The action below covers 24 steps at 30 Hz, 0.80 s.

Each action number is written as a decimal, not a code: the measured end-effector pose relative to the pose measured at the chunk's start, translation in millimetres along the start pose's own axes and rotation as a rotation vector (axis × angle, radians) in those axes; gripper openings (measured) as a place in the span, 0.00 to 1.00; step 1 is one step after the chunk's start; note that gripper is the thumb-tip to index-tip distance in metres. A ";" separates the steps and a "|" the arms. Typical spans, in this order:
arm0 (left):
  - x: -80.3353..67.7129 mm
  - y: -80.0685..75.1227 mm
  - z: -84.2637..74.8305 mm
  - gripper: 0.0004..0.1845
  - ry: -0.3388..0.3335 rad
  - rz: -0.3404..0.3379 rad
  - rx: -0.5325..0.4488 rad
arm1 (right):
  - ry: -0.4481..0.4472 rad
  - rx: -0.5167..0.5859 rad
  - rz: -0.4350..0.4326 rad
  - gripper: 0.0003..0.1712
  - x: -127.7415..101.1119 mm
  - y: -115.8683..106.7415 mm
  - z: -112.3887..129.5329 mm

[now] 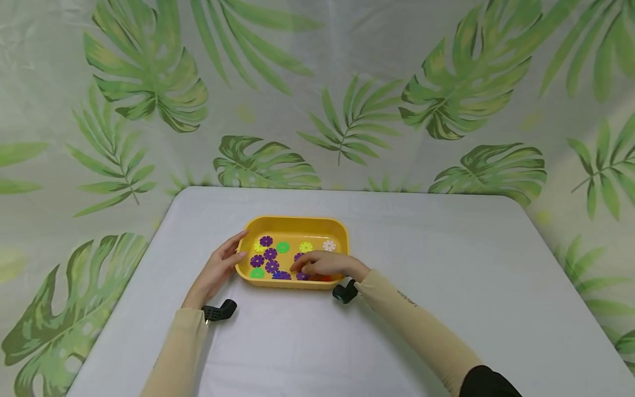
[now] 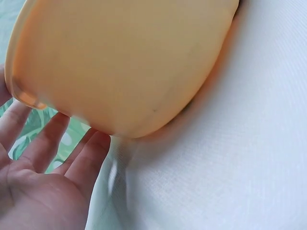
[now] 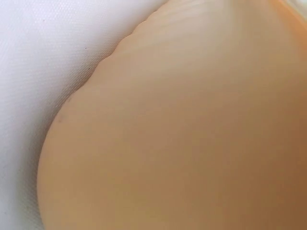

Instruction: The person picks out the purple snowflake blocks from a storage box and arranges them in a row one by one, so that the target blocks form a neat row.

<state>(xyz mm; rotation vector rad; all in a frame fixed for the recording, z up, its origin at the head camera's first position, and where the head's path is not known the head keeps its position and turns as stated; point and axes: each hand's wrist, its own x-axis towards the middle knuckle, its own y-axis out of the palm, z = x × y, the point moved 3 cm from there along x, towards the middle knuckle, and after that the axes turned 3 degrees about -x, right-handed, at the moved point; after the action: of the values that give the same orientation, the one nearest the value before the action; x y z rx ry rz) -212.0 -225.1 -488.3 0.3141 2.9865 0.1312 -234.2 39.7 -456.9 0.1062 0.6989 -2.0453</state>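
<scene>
Staged recording booth, not a lived-in room: a white-covered table [image 1: 446, 286] stands beyond the hands, enclosed behind and at both sides by a leaf-printed plastic backdrop [image 1: 317, 94]. No furnishings visible.

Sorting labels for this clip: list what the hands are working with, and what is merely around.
In use: tray, steadied by left hand; flower discs, right hand reaching among them.
Just there: table, leaf backdrop.

Beige sleeves [image 1: 421, 325], black wrist cameras [image 1: 220, 311], bare hands [image 1: 215, 270].
</scene>
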 end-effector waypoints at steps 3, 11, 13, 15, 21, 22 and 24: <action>-0.1 -0.3 1.0 0.30 0.005 -0.002 -0.005 | 0.011 -0.052 -0.021 0.17 3.7 1.5 0.1; -0.5 0.8 2.3 0.30 0.001 -0.012 -0.017 | 0.052 -0.079 -0.139 0.08 6.0 1.8 -1.9; -0.5 1.3 2.1 0.30 0.003 -0.011 -0.018 | 0.049 -0.033 -0.162 0.07 4.2 0.8 -1.6; -0.7 1.9 1.9 0.30 0.005 -0.008 -0.020 | 0.028 0.017 -0.179 0.07 1.4 -1.5 -0.7; -0.7 2.5 2.2 0.30 -0.003 -0.013 -0.021 | -0.047 0.132 -0.241 0.09 -18.8 -19.5 3.5; -0.6 2.4 2.4 0.30 -0.004 -0.014 -0.022 | -0.056 0.154 -0.255 0.09 -24.1 -24.2 2.5; -0.4 2.3 2.6 0.30 -0.005 -0.016 -0.023 | -0.060 0.192 -0.297 0.10 -35.6 -35.0 -1.4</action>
<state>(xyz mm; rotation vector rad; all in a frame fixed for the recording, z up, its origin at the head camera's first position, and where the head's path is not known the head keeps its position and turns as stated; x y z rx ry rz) -210.8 -222.7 -490.6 0.2882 2.9798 0.1628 -243.0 81.3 -430.7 0.0532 0.5031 -2.3883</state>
